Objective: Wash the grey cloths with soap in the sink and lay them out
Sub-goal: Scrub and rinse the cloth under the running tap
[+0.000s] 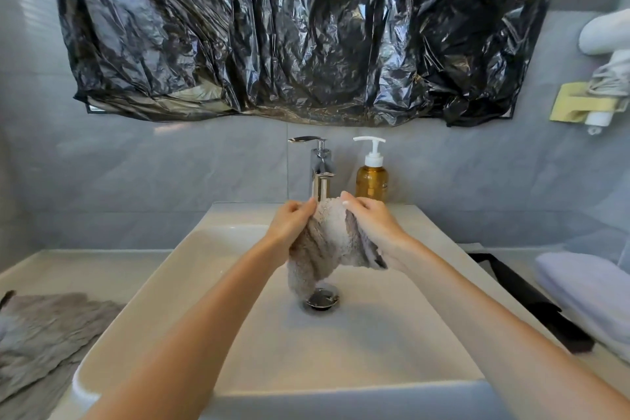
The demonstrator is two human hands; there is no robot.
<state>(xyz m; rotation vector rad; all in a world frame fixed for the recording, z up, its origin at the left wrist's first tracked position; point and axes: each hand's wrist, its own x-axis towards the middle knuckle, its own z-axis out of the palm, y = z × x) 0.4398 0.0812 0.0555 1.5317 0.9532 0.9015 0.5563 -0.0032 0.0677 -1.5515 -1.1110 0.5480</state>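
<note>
Head view, read from left to right. One grey cloth (pixel 44 334) lies crumpled flat on the tabletop (pixel 85 269), left of the sink (pixel 143 290) and well apart from both hands. Over the basin, the left hand (pixel 289 222) has its fingers (pixel 306 208) curled and pinching the upper left edge of a second grey cloth (pixel 327 242). This held cloth is bunched between the two hands, right in front of the faucet (pixel 320 167). Its top edge runs left to right from one grip to the other. The rest hangs downward, and the lowest fold reaches close to the drain (pixel 322 298). I cannot tell whether it touches the drain, or whether water is running. The right hand (pixel 371 218) mirrors the left, its fingers (pixel 351 201) curled round the cloth's upper right edge.

The amber soap bottle (pixel 371 177) stands on the far rim just beyond the right hand, so that hand is the nearer one to its pump. To reach it, the left hand would probably have to take the cloth's weight alone. Judging by the grip, the step in hand is rubbing or wringing this cloth, with laying out to follow. At far right a folded pale towel (pixel 586 286) rests on the tabletop.
</note>
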